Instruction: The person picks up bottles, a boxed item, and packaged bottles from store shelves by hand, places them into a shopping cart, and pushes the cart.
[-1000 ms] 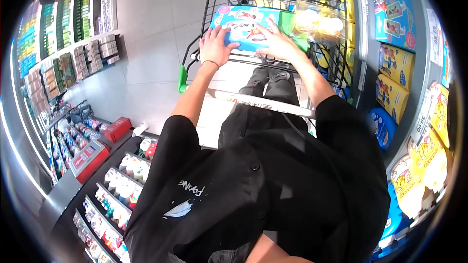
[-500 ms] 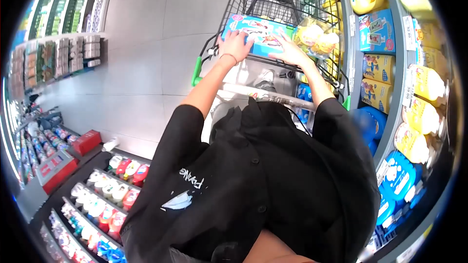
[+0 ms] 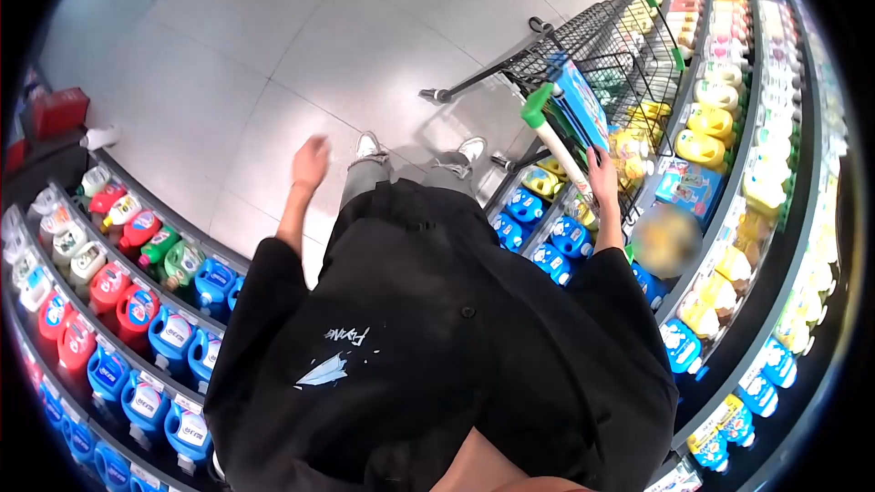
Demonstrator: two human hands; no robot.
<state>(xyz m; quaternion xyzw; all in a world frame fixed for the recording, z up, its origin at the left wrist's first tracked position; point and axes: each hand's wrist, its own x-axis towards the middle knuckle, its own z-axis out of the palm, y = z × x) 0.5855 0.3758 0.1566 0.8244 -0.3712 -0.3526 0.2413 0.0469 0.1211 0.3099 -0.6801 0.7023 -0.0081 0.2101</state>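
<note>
My left hand (image 3: 311, 162) hangs free over the floor, slightly blurred, its fingers loosely bent and nothing in it. At the near end of a blue printed box (image 3: 581, 102) is my right hand (image 3: 602, 173), its thumb and fingers closed at the box's corner; part of the grip is hidden. The box sits at the handle end of a black wire shopping cart (image 3: 629, 46). A pale handle bar (image 3: 558, 148) with green ends runs just left of my right hand. Yellow bottles in clear wrap (image 3: 631, 153) lie beside the box in the cart.
Shelves of blue detergent bottles (image 3: 146, 401) and red bottles (image 3: 109, 287) curve along the left. On the right, stepped shelves carry yellow bottles (image 3: 706, 132) and another blue box (image 3: 690, 187). Grey tiles (image 3: 273, 46) cover the aisle floor.
The cart has swung to the right and turned at an angle, with the box in it. My left hand has left the box and moved left; my right hand stays by it.
</note>
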